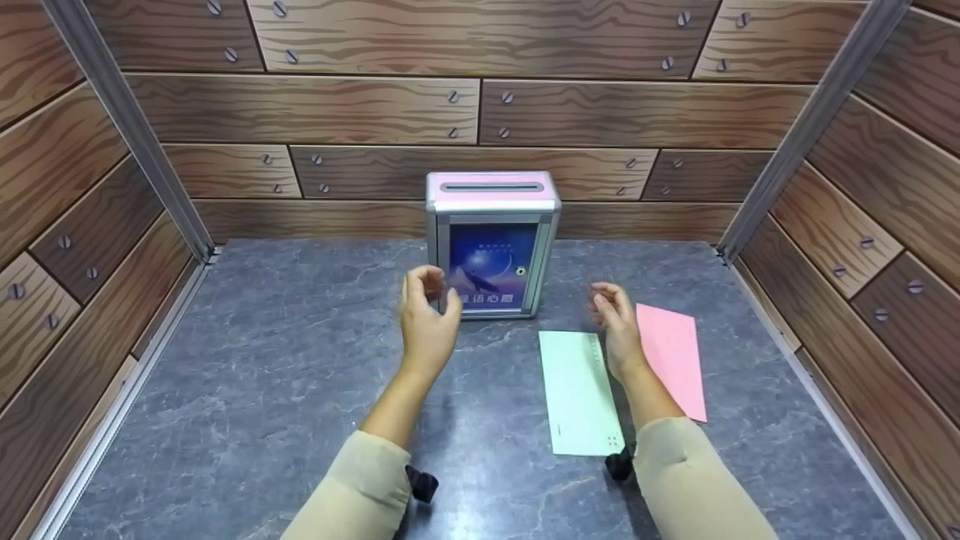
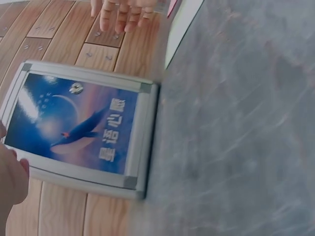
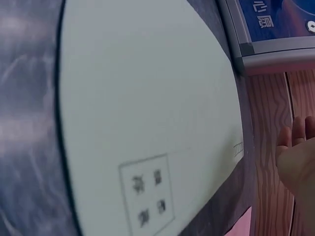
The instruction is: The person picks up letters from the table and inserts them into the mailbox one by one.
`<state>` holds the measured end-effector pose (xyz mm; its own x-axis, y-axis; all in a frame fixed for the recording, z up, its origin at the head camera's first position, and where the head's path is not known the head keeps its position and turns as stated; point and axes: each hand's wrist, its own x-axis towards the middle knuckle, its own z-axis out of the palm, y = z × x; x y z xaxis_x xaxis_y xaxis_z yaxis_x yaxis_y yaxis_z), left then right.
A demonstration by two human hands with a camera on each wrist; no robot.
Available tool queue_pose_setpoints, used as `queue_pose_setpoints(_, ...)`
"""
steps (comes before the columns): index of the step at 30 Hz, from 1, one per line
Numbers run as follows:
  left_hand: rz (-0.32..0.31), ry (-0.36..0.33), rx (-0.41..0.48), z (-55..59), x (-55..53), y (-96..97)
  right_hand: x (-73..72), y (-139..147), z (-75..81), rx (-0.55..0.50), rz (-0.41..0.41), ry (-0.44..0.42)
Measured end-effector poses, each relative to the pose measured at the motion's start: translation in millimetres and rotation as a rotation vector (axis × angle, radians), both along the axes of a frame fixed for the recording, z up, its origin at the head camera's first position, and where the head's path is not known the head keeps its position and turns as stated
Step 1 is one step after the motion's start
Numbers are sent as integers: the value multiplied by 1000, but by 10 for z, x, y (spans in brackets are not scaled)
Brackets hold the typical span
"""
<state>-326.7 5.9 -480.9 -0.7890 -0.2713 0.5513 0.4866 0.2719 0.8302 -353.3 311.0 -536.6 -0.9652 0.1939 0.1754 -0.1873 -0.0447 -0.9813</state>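
A letter box (image 1: 491, 262) stands upright near the back wall, with a pink slotted top, a silver frame and a blue whale picture on its front. My left hand (image 1: 429, 322), its fingers loosely bent and holding nothing, is raised by the box's left front edge; I cannot tell whether it touches. Empty too, my right hand (image 1: 621, 334) hovers to the box's right with loosely curved fingers. Just below it a pale green envelope (image 1: 579, 394) lies flat, its printed corner square visible in the right wrist view. A pink envelope (image 1: 673, 360) lies to its right, partly hidden by the right hand.
The grey marbled tabletop (image 1: 262, 390) is bounded by wood-patterned walls (image 1: 360, 112) at the back and both sides. Metal posts (image 1: 810, 127) run along the corners. A small keyhole lock (image 2: 76, 88) sits on the box's front.
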Motion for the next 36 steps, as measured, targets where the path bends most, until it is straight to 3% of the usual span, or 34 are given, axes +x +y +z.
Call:
queue_pose_setpoints(5, -86, -127, 36, -75, 59, 59, 47, 147, 6, 159, 24, -146)
queue_pose_setpoints(9, -155, -236, 74, -153, 106, 124, 92, 230, -6, 290, 27, -207)
queue_pose_setpoints(18, -274, -391, 88, -348, 281, 289, 121, 325, -110, 405, 138, -339)
queue_pose_setpoints(21, -305, -448, 65, -406, 334, 338, 116, 362, -140, 413, 169, -390)
queue_pose_setpoints(26, -364, -526, 24, -509, 414, 454, 106, 396, -185, 548, 174, -415)
queue_pose_setpoints(36, -520, -646, -217, -657, 624, 706, 83, 438, -237, 691, 167, -419)
